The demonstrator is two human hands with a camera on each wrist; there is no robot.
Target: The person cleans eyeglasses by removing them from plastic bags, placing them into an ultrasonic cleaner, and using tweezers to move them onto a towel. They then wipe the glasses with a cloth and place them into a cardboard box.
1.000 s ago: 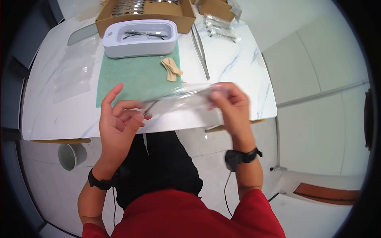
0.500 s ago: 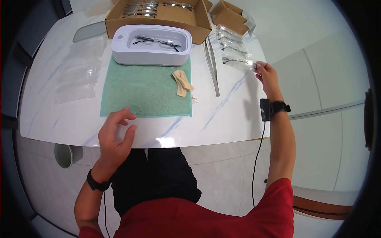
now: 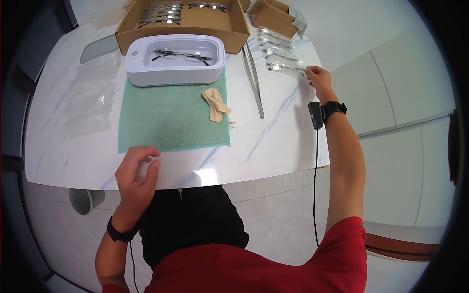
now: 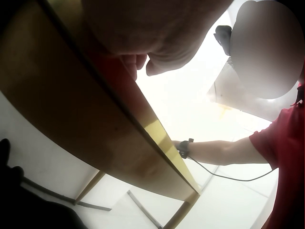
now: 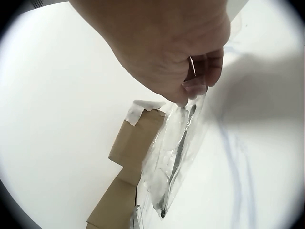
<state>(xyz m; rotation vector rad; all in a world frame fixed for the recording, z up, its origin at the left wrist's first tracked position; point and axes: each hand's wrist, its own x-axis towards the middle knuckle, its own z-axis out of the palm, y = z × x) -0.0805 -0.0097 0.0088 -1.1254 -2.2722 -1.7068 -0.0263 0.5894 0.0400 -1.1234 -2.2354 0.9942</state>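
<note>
Right hand point(image 3: 318, 78) is out at 2 o'clock on the table point(image 3: 273, 141), thumb and fingertips point(image 5: 195, 87) pinching the near end of a clear sleeve with glasses inside point(image 5: 175, 157). The sleeve lies on the marble as the nearest of a row of bagged glasses point(image 3: 276, 49), with a small cardboard box point(image 3: 273, 12) past them at 1 o'clock

Left hand point(image 3: 137, 173) sits at 7 o'clock on the near table edge, fingers loosely spread, holding nothing; the wrist view mostly shows the table's underside

Risks as I judge them:
- The grip is on film only, at one end. If it lifts or drags from there, the frame could slide toward the far end or swing; the sleeve looks thin and slippery, so it could also slip from the pinch
- The neighbouring sleeves lie close. Dragging this one may catch the next and skew the row toward the table's right edge at 3 o'clock, which is near
- The long metal tongs point(image 3: 254, 80) lie at 12–1 o'clock between the row and the green towel point(image 3: 166, 117); a sweep back toward centre could knock them
- The wrist cable point(image 3: 315, 176) hangs over the near edge and could snag there on a fast pull

The white cleaning tub point(image 3: 174, 59) with glasses in it point(image 3: 178, 53) at 11–12 o'clock, the tan cloth point(image 3: 215, 103), the big box of glasses point(image 3: 183, 19) and the empty sleeves point(image 3: 90, 100) at 10 o'clock are well apart from both hands
</note>
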